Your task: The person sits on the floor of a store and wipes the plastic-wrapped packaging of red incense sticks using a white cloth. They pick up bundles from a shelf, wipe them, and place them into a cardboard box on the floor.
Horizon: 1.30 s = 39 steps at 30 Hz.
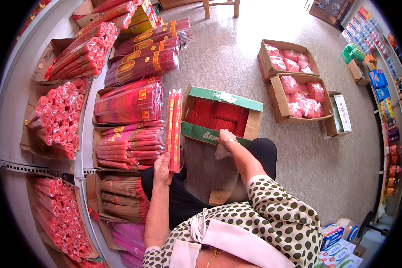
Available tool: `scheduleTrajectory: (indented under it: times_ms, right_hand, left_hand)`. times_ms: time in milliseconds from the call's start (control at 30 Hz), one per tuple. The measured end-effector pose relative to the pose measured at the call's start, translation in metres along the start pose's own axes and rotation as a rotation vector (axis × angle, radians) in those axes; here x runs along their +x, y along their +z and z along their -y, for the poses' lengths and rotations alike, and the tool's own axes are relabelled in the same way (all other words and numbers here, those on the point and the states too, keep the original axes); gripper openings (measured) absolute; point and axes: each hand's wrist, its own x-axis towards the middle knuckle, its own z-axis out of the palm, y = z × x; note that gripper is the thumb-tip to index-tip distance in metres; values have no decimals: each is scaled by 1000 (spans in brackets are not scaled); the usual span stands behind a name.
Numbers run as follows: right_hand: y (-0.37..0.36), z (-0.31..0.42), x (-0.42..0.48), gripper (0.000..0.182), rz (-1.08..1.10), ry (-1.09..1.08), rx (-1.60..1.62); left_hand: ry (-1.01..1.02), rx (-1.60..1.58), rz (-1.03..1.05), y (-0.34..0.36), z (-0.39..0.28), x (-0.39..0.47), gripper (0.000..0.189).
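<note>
Upright in my left hand [162,169] is a pair of red candles [175,127] with gold lettering, wrapped in clear plastic. My fingers close around their lower end. My right hand [226,136] is at the near rim of a green and brown cardboard box [201,131] on the floor, its fingers closed. Thin clear plastic film [222,152] hangs just below that hand and appears pinched in it. Inside the box lie rows of thin red sticks or candles [217,115]. The right fingertips are partly hidden.
Shelving [87,134] along the left holds boxes of wrapped red candles [58,117] and incense stick bundles [130,100]. To the right stand cartons of red plastic-wrapped packs [303,95] and a smaller carton [338,115]. Stocked shelves [390,134] line the far right.
</note>
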Motion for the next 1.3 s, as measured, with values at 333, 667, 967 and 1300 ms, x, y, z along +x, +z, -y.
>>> scheduleTrajectory:
  times_ms: [333,667,967,1300]
  right_hand:
    - [13,-17,-39,29,264,-10,-154]
    - [41,-19,-94,25,258,-47,-143]
    - [51,-28,-102,26,129,-14,0]
    - [44,-33,-119,43,-234,-57,290]
  left_hand:
    - [-33,19,174,2,6,8,37]
    - [-157,-12,144,5,57,18,37]
    - [-275,55,53,9,129,9,34]
    - [-425,197,-200,-20,190,39,33]
